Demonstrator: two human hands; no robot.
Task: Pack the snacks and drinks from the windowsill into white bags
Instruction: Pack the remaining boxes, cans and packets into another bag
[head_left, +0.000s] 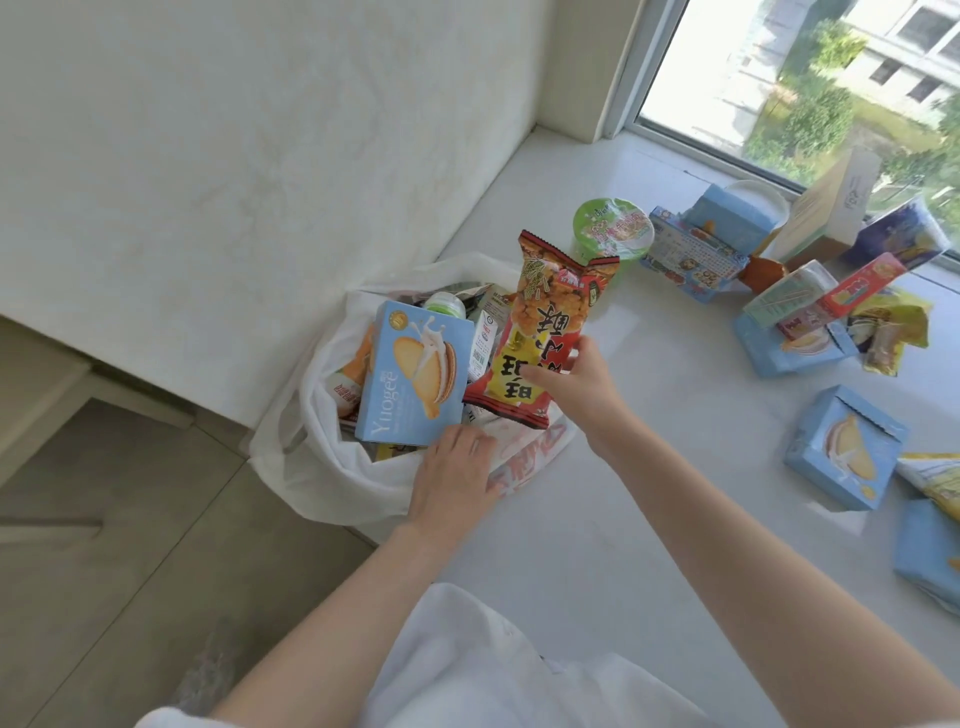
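Observation:
A white plastic bag (322, 467) hangs open at the left edge of the white windowsill (623, 467), full of snacks. A light blue biscuit box (415, 374) stands upright in it, with a green-capped bottle (445, 305) behind. My right hand (576, 384) pinches a red snack packet (540, 332) by its lower part, held over the bag's mouth. My left hand (452, 478) grips the bag's near rim just below the blue box.
More snacks lie on the sill at the right: a green cup of noodles (613, 234), several blue biscuit boxes (847, 447), a red carton (857, 291), yellow packets (893, 332). The window (831, 78) is behind. A white wall and tiled floor are at left.

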